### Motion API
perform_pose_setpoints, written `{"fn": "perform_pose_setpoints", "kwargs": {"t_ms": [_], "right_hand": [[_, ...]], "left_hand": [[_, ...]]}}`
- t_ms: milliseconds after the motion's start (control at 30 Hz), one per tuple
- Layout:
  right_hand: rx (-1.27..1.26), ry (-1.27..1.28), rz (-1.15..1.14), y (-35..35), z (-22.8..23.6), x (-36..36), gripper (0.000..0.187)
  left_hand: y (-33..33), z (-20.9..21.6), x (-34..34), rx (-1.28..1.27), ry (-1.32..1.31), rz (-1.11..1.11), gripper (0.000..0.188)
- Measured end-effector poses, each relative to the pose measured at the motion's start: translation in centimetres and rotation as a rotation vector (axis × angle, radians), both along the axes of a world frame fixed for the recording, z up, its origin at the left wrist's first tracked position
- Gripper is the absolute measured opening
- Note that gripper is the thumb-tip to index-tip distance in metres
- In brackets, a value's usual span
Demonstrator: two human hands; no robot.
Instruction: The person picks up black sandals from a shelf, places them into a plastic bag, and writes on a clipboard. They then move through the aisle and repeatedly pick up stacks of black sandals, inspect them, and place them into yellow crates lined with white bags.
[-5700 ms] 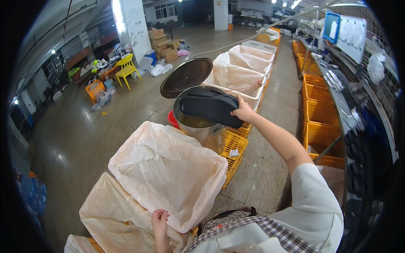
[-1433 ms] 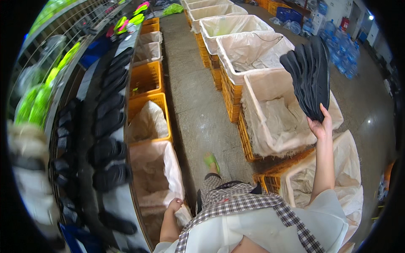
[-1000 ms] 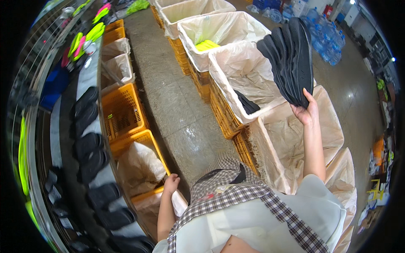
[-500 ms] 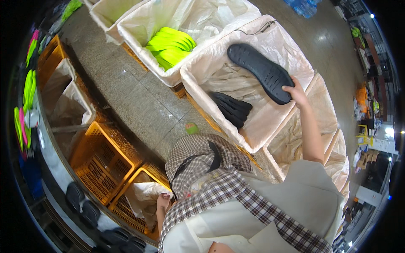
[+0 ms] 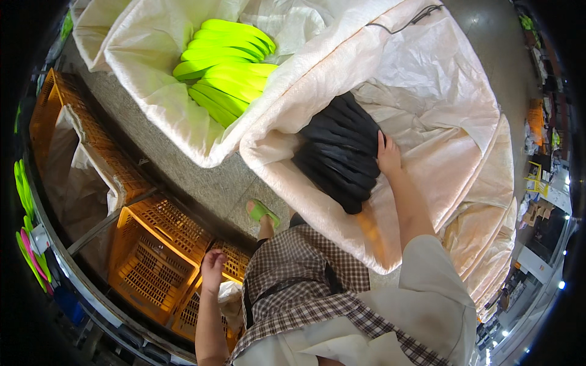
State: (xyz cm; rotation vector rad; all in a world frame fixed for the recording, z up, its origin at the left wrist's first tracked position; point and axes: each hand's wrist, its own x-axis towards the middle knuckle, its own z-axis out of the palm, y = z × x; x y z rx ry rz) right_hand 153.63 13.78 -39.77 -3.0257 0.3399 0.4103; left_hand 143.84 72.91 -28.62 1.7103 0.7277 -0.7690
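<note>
Deep in a white-lined bin (image 5: 421, 152), a row of black shoe soles (image 5: 339, 146) stands packed side by side. My right hand (image 5: 389, 155) reaches in and grips the sole at the row's right end, its fingers over the upper edge. Part of that sole is hidden behind the hand and the row. At lower left, my left hand (image 5: 212, 266) hangs above the rim of an orange plastic crate (image 5: 152, 244), fingers curled in with nothing visible in them.
Another white-lined bin (image 5: 152, 116) at upper left holds bright yellow-green soles (image 5: 232, 67). More lined bins (image 5: 488, 238) adjoin on the right. Orange crates line the left, beside a curved grey rail (image 5: 79, 305). A dark cord (image 5: 406, 23) lies on the far bin rim. My green sandal (image 5: 262, 211) shows on the floor.
My right hand has lowered the black sole into the bin against the others. My left hand has risen away from the white liner in the crate. The view has moved closer to the bins.
</note>
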Motion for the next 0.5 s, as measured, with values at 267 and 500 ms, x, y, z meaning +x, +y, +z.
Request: {"fn": "perform_pose_setpoints", "kwargs": {"t_ms": [267, 500], "right_hand": [[0.286, 0.022, -0.025, -0.2, -3.5, -0.4, 0.109], [0.231, 0.070, -0.144, 2.3, -5.1, 0.5, 0.102]], "left_hand": [[-2.8, -1.5, -3.7, 0.141, 0.314, -0.654, 0.036], [-0.8, -1.3, -5.8, 0.177, 0.107, -0.423, 0.033]]}}
